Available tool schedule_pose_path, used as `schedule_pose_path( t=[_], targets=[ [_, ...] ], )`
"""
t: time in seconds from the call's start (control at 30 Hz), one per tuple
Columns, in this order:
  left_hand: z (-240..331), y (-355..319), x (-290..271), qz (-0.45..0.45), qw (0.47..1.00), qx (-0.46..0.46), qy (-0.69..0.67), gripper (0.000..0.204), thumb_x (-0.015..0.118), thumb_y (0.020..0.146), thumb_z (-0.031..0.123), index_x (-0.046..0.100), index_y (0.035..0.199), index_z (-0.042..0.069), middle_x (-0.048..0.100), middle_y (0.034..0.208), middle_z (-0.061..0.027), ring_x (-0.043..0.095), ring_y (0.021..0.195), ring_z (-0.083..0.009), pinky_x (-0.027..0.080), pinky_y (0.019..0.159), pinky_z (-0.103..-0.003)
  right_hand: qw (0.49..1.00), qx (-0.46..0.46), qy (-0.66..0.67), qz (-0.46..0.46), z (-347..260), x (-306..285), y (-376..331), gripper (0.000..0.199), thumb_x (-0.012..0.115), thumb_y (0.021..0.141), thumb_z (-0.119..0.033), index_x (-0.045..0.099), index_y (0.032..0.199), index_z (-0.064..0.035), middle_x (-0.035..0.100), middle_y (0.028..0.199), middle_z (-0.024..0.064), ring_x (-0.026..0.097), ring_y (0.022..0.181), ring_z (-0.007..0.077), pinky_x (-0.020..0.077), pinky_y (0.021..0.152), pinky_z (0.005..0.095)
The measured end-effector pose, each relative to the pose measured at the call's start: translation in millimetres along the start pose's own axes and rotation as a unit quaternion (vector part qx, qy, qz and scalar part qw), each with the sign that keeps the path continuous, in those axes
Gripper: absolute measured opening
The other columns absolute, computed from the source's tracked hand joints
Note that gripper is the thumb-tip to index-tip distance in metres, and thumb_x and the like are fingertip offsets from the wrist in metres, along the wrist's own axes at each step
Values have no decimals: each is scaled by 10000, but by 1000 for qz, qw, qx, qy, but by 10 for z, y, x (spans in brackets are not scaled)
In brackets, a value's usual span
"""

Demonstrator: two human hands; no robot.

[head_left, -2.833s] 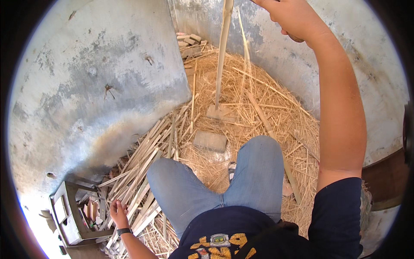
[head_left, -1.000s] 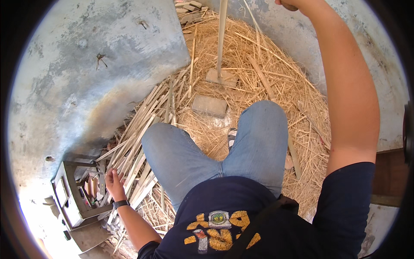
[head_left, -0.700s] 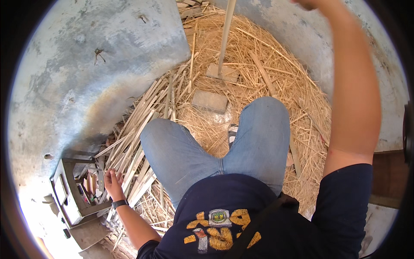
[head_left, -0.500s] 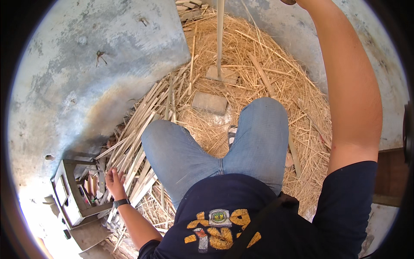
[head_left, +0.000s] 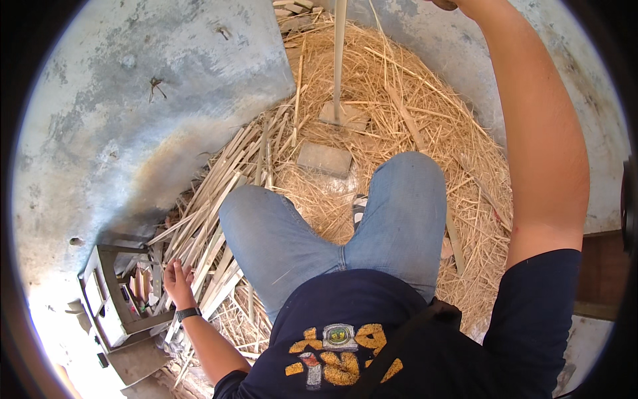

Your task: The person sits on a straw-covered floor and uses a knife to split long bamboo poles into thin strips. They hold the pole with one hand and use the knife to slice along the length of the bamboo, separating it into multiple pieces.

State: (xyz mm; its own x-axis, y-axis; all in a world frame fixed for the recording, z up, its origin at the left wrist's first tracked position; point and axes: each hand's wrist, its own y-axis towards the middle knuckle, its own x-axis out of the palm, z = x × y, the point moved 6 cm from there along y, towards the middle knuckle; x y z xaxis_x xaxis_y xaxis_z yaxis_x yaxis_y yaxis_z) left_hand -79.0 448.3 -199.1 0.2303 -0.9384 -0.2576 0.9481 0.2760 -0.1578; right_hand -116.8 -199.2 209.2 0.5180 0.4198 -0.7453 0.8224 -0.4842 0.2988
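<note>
My right arm is raised up the right side, and only the edge of my right hand point(head_left: 470, 6) shows at the top rim. A small dark rounded end point(head_left: 444, 3) sticks out from that hand; the rest of it lies outside the picture. Low on the left, my left hand point(head_left: 177, 282) hangs beside a heap of split bamboo strips point(head_left: 211, 229), its fingers loosely bent and apart with nothing in them. One pale bamboo strip point(head_left: 339, 63) stands upright in front of me, its foot on a flat block point(head_left: 344, 116) and its upper end cut off by the rim.
A second block point(head_left: 324, 159) lies nearer my knees. Straw-like shavings point(head_left: 465, 219) cover the floor around my legs. Grey walls point(head_left: 166, 80) curve round on both sides. An open wooden frame box point(head_left: 119, 312) with small items inside stands at the lower left.
My right hand has shifted slightly left along the top rim. A thin sliver beside the upright strip has swung a little left. My left hand has hardly moved.
</note>
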Motion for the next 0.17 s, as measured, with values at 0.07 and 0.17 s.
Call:
schedule_pose_path(
  t=[0.07, 0.17],
  targets=[
    [-22, 1, -36, -3, 1000, 0, 6, 388, 598, 1015, 292, 552, 1305, 38, 634, 1260, -85, 698, 955, -213, 498, 635, -229, 1000, -1, -4, 20, -77, -120, 20, 369, 529, 1020, -325, 621, 1121, 18, 479, 627, 25, 356, 411, 115, 292, 364, 306],
    [-76, -28, -160, 4, 1000, -10, 15, 391, 597, 1015, 289, 547, 1315, 42, 625, 1283, -91, 698, 958, -218, 500, 644, -227, 1000, 1, -2, 14, -113, -394, 26, 408, 574, 1007, -407, 633, 1242, -80, 496, 624, 51, 371, 397, 121, 315, 327, 291]
  ],
)
